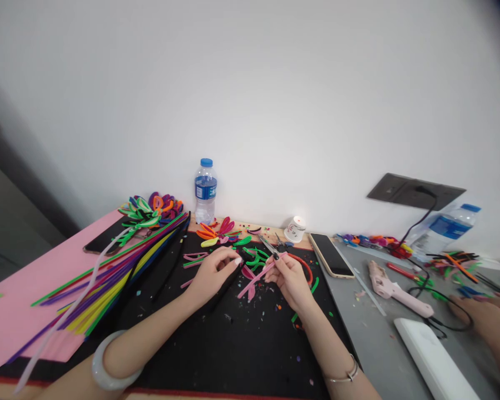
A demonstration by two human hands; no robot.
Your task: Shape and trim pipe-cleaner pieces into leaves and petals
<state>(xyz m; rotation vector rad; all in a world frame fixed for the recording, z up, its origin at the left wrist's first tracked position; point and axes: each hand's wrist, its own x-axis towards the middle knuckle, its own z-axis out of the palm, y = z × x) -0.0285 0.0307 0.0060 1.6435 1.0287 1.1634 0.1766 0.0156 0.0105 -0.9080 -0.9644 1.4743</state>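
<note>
My right hand [290,282] pinches a pink pipe cleaner [255,282] that slants down to the left over the black mat [233,355]. Just left of it, my left hand [217,273] has thumb and fingers pressed together; whatever lies between them is too small and dark to make out. Beyond the fingertips of my right hand lie scissors [268,244], with green pipe cleaner pieces [256,258] beside them. Bent pink pieces [195,256] lie behind my left hand. Pink and orange petal shapes [223,229] are farther back.
Long coloured pipe cleaners [116,278] cover the left side, with finished loops [144,211] behind. A water bottle [205,191], paper cup [295,229] and phone [331,255] stand or lie at the back. Right are a glue gun [398,291], its cord, and another person's hand [479,316].
</note>
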